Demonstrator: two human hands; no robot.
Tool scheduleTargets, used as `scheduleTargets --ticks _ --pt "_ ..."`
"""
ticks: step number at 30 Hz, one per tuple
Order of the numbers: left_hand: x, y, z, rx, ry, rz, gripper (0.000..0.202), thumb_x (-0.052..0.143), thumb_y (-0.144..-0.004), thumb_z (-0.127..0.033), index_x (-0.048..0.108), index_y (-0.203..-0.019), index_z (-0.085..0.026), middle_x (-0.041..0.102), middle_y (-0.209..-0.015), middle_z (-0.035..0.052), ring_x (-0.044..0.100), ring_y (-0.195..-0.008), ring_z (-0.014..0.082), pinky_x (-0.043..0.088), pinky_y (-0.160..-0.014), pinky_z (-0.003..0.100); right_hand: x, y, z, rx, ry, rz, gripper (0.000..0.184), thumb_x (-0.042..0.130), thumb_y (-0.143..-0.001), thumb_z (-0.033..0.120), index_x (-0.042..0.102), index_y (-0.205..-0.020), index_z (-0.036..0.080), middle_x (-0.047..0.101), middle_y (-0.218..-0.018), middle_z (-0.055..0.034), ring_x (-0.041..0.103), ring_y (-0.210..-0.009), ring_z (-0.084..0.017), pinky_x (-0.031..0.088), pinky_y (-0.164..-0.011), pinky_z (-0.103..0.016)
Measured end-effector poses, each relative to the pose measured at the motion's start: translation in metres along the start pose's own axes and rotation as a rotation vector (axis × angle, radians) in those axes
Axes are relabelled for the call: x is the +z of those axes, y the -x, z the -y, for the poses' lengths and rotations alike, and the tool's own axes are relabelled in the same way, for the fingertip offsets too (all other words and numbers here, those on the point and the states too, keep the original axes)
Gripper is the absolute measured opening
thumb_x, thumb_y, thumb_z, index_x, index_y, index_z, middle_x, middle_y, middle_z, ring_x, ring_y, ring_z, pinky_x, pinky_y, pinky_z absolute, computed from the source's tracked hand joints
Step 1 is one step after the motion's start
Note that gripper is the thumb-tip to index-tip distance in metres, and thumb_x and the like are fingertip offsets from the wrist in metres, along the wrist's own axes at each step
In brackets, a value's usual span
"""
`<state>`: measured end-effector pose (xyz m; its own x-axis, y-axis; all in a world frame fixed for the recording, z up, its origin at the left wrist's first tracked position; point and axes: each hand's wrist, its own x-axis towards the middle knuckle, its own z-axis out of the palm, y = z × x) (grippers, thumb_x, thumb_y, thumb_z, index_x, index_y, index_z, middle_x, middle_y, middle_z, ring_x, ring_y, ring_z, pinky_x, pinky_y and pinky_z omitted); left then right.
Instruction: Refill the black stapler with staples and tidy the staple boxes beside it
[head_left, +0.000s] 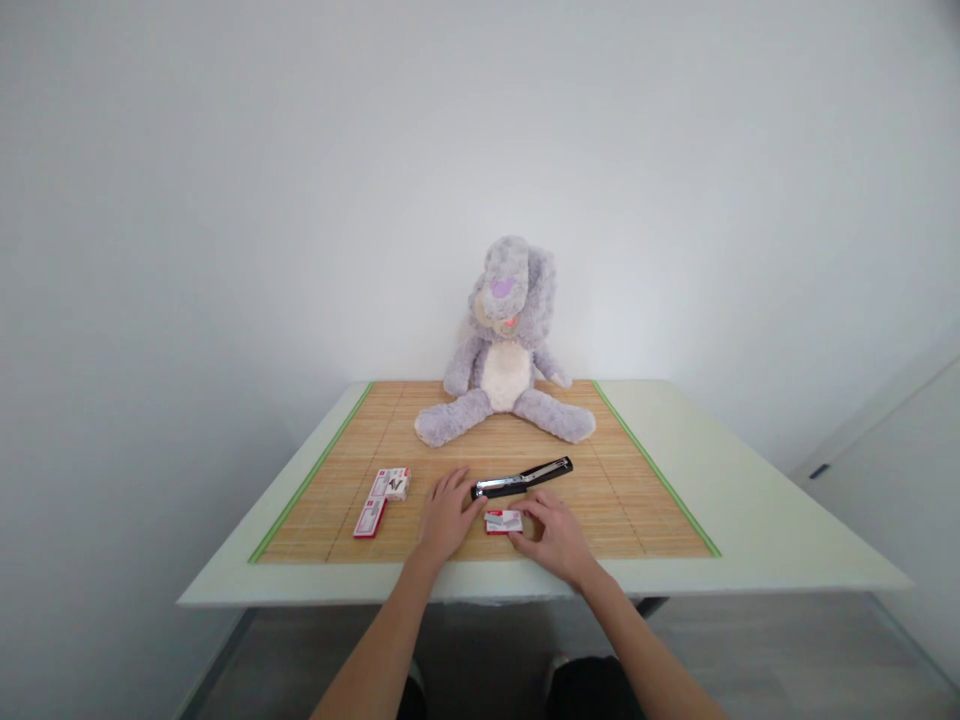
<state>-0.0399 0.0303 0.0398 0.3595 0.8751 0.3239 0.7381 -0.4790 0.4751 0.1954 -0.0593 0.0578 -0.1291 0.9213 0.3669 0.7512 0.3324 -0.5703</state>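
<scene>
An opened black stapler lies on the bamboo mat, its silver magazine exposed and its top swung out to the right. My left hand rests flat at the stapler's left end, fingers stretched out and the thumb close to it or touching it. Just in front of the stapler is a small red and white staple box, with grey staple strips on top. My right hand grips this box at its right side between thumb and fingers.
Left of my hands lie two more red and white boxes, one flat and one with a stapler picture. A grey plush rabbit sits at the back against the wall. The white table extends past the mat.
</scene>
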Motion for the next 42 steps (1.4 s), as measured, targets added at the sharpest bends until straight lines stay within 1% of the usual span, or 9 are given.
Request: scheduleTargets --ticks 8,15,21,26,30,33,35,38,42 --pt "-0.006 0.009 0.000 0.019 0.025 0.064 0.036 0.057 -0.097 -0.049 0.068 -0.129 -0.034 0.048 -0.159 0.0020 0.037 -0.150 0.0245 0.023 -0.125 0.051 0.001 0.010 0.006 0.026 -0.023 -0.014 0.033 0.076 -0.080 0.032 0.073 -0.113 0.032 0.066 -0.102 -0.0036 0.064 -0.099 -0.026 0.051 -0.089 -0.039" --pt "-0.008 0.014 -0.003 0.048 0.032 0.067 0.035 0.059 -0.097 -0.041 0.063 -0.130 -0.034 0.050 -0.157 0.0014 0.037 -0.149 0.0233 0.023 -0.126 0.048 -0.002 0.010 0.011 0.027 -0.040 -0.033 0.038 0.077 -0.080 0.036 0.071 -0.117 0.031 0.065 -0.101 -0.0046 0.064 -0.097 -0.026 0.052 -0.087 -0.039" --pt "-0.002 0.014 0.000 0.062 0.085 0.009 0.034 0.061 -0.095 -0.034 0.061 -0.128 -0.031 0.053 -0.154 0.0031 0.041 -0.147 0.0227 0.026 -0.124 0.047 0.008 0.010 0.024 0.016 -0.111 -0.103 0.023 0.065 -0.092 0.039 0.072 -0.113 0.031 0.062 -0.096 -0.0050 0.063 -0.090 -0.023 0.053 -0.082 -0.036" --pt "-0.001 0.014 0.002 0.071 0.108 0.002 0.032 0.061 -0.094 -0.034 0.061 -0.126 -0.032 0.053 -0.154 0.0023 0.042 -0.146 0.0232 0.028 -0.123 0.046 0.016 -0.007 0.036 0.066 -0.028 -0.023 0.021 0.069 -0.092 0.040 0.075 -0.110 0.033 0.062 -0.097 -0.0040 0.064 -0.080 -0.020 0.051 -0.074 -0.033" --pt "-0.002 0.014 0.002 0.061 0.113 0.010 0.035 0.063 -0.093 -0.033 0.061 -0.128 -0.031 0.052 -0.154 0.0022 0.041 -0.147 0.0232 0.027 -0.124 0.046 0.015 -0.025 0.043 0.071 0.125 0.082 0.010 0.076 -0.086 0.039 0.078 -0.091 0.031 0.066 -0.095 -0.0036 0.064 -0.080 -0.019 0.047 -0.070 -0.029" --pt "-0.002 0.014 0.003 0.048 0.119 0.012 0.037 0.064 -0.092 -0.032 0.061 -0.129 -0.030 0.052 -0.154 0.0029 0.041 -0.146 0.0237 0.027 -0.124 0.047 0.010 -0.035 0.049 0.067 0.198 0.171 0.007 0.076 -0.085 0.036 0.078 -0.084 0.029 0.067 -0.094 -0.0017 0.065 -0.081 -0.017 0.044 -0.069 -0.027" --pt "-0.001 0.014 0.003 0.046 0.123 0.008 0.036 0.064 -0.091 -0.031 0.062 -0.128 -0.030 0.052 -0.154 0.0028 0.041 -0.146 0.0239 0.027 -0.124 0.047 0.005 -0.043 0.052 0.044 0.208 0.188 0.009 0.073 -0.088 0.036 0.078 -0.087 0.029 0.066 -0.094 -0.0013 0.065 -0.082 -0.017 0.045 -0.072 -0.027" --pt "-0.001 0.014 0.003 0.041 0.126 0.003 0.034 0.065 -0.092 -0.033 0.064 -0.125 -0.031 0.052 -0.154 0.0022 0.041 -0.147 0.0243 0.027 -0.124 0.048 -0.001 -0.058 0.050 -0.008 0.180 0.122 0.013 0.069 -0.092 0.037 0.079 -0.095 0.029 0.065 -0.100 -0.0029 0.064 -0.091 -0.018 0.048 -0.083 -0.029" --pt "-0.001 0.014 0.003 0.024 0.113 -0.011 0.036 0.068 -0.089 -0.034 0.065 -0.125 -0.032 0.047 -0.158 0.0022 0.032 -0.153 0.0256 0.025 -0.126 0.049 0.000 -0.081 0.037 -0.089 0.148 0.039 0.007 0.076 -0.087 0.033 0.080 -0.089 0.028 0.064 -0.111 -0.0058 0.058 -0.109 -0.024 0.045 -0.101 -0.037"
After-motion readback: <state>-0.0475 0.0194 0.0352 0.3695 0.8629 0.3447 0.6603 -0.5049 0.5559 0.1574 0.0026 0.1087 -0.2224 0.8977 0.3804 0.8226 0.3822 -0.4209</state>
